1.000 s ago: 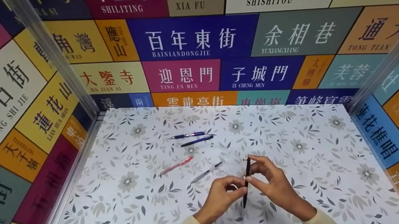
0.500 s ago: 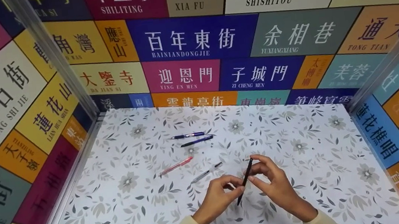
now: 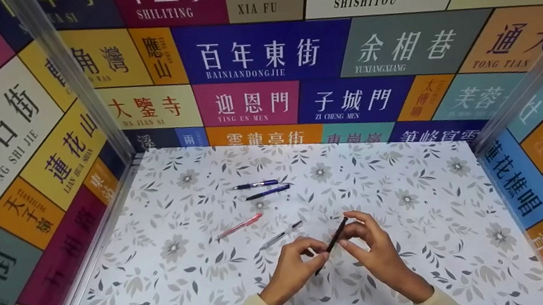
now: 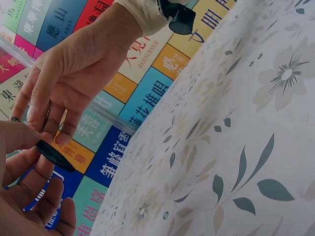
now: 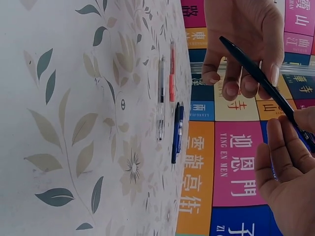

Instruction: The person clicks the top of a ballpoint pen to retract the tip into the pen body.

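Note:
Both hands hold a slim black pen [image 3: 335, 235] above the table. Thumb and fingers of my left hand [image 3: 292, 267] pinch its lower part, and the narrow end pokes out below. My right hand [image 3: 379, 258] grips the upper part, its index finger at the top end. In the right wrist view the pen [image 5: 251, 70] slants between the left hand [image 5: 246, 34] and the right hand [image 5: 288, 172], whose thumb lies over it. The left wrist view shows the dark end of the pen [image 4: 55, 156] beyond the left thumb.
On the floral-covered table [image 3: 184, 285] lie a clear pen with a dark end [image 3: 281, 235], a red pen [image 3: 240, 226] and two blue pens [image 3: 255, 184], [image 3: 268, 191]. Panels with printed place names [image 3: 270, 50] enclose the back and sides, with clear posts [image 3: 534, 76] at the corners.
The pen has tilted from nearly upright to a slant, its lower end swinging left and its top slightly right. My left hand has shifted slightly left; the other pens lie still.

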The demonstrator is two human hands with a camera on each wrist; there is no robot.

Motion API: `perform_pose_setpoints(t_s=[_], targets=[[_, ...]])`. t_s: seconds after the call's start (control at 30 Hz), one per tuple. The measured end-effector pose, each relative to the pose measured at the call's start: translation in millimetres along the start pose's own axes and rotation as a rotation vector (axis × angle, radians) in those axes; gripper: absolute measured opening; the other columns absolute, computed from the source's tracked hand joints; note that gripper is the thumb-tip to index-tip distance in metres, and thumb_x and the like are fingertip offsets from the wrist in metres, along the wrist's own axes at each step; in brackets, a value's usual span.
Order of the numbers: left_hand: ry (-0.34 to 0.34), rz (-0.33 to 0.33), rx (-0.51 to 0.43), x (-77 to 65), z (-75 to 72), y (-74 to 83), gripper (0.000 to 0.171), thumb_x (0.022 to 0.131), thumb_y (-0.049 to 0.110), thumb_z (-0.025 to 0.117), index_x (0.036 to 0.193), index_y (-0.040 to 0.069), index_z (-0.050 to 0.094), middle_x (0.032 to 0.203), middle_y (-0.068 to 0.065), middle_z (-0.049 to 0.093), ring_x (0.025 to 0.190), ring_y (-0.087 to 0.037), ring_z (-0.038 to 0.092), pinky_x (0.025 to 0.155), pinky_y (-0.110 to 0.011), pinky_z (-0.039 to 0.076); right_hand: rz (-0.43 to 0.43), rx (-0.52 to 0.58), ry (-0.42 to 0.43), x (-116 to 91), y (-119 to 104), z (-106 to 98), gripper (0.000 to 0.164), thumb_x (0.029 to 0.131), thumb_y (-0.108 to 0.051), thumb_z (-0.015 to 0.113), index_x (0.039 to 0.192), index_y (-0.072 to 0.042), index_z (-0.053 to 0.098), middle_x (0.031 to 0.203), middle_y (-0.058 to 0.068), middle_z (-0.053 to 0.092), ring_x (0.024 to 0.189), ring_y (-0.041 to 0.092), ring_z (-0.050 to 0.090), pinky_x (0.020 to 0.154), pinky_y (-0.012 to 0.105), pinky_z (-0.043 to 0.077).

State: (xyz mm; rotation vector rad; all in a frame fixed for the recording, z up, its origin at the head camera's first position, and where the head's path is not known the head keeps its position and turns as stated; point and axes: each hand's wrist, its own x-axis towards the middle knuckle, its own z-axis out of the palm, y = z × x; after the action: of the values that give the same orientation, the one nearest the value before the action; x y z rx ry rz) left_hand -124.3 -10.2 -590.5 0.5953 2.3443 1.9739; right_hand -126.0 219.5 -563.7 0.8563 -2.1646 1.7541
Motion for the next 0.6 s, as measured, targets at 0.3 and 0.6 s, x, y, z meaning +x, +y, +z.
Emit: perform_pose_setpoints(t_s=[0.3,0.6], targets=[[0.057,0.061,0.077,-2.8,-13.2,-4.9,0.01,0.096,0.009,0.084,0.104,0.015,0.085,0.095,0.001,0.078,0.093,-0.022,0.072,0.087,-0.044,0.06,0.052,-0.079,0.015,-6.1,3.5,-9.3,0.06,0.098,0.013,0.073,0.154,-0.002,0.055,0.117,0.013,0.076,0.104,0.03,0.075,0.097,0.024,0.056],[0.087,0.054,0.118,-7.1,-31.0,-17.4,0.009,0.096,0.009,0.084,0.103,0.015,0.084,0.096,0.0,0.078,0.093,-0.021,0.071,0.086,-0.044,0.06,0.074,-0.084,0.048,-12.8,10.8,-19.6,0.055,0.099,0.012,0.073,0.149,-0.004,0.061,0.119,0.016,0.075,0.107,0.03,0.074,0.097,0.026,0.057]])
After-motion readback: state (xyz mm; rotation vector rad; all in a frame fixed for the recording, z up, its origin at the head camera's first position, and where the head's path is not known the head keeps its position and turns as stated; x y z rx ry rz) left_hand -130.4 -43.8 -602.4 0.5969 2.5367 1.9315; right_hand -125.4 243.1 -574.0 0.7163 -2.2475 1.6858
